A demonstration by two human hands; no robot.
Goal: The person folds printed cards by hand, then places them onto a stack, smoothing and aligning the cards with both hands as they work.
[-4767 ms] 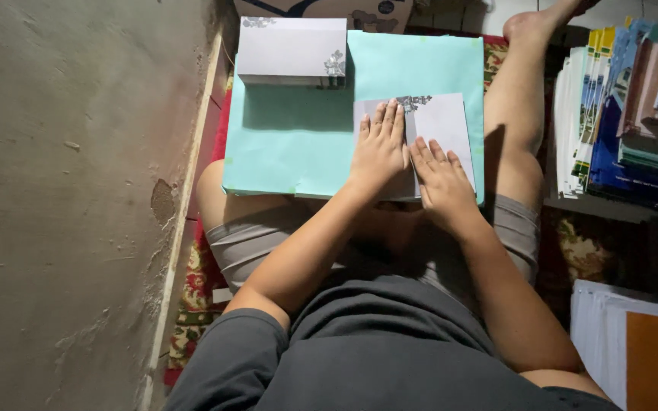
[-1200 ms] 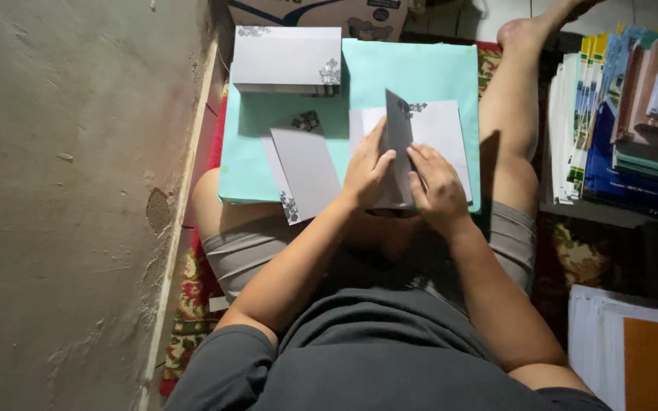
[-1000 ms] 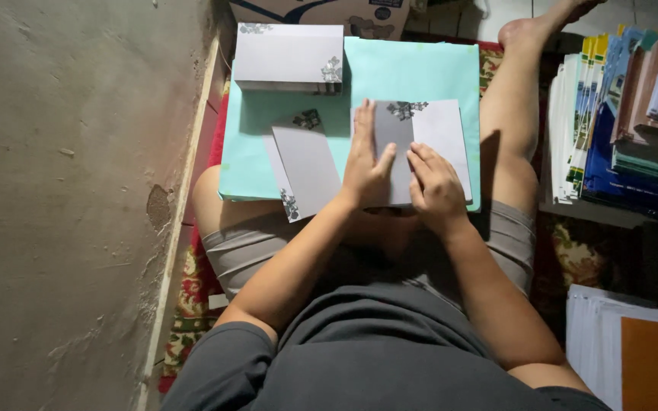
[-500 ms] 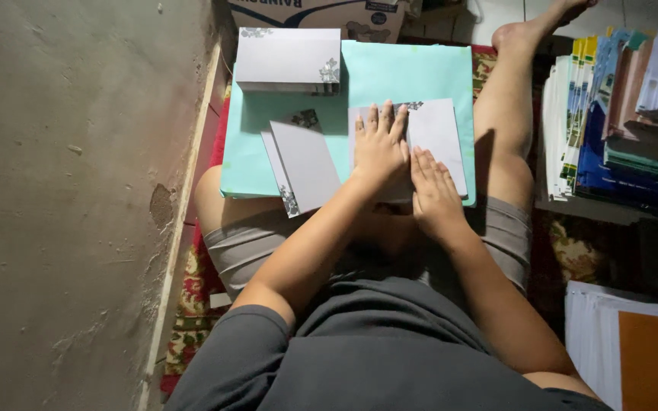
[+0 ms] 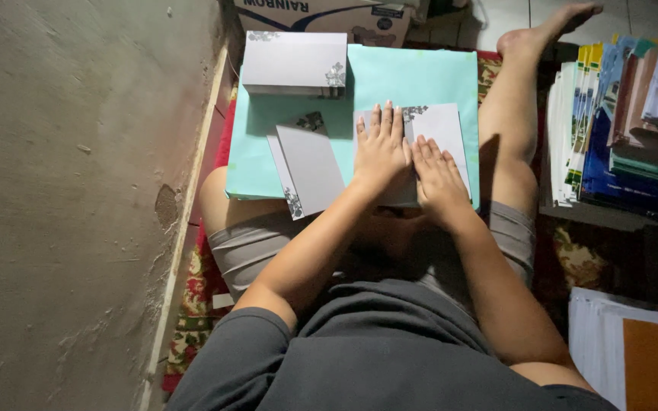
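Observation:
I sit on the floor with a light green board across my legs. My left hand and my right hand lie flat side by side, fingers spread, pressing down on a grey folded card with a floral corner print. To the left of my hands lies a small pile of finished folded cards, tilted. A neat stack of the same cards stands at the board's far left corner.
A concrete wall runs along the left. A cardboard box stands behind the board. Piles of coloured paper and books fill the right, with white and orange sheets at the lower right. A patterned mat lies underneath.
A folded card has been laid on the left of the board. A flap of the card under my hands stood up, then was folded down, and both hands now press it flat.

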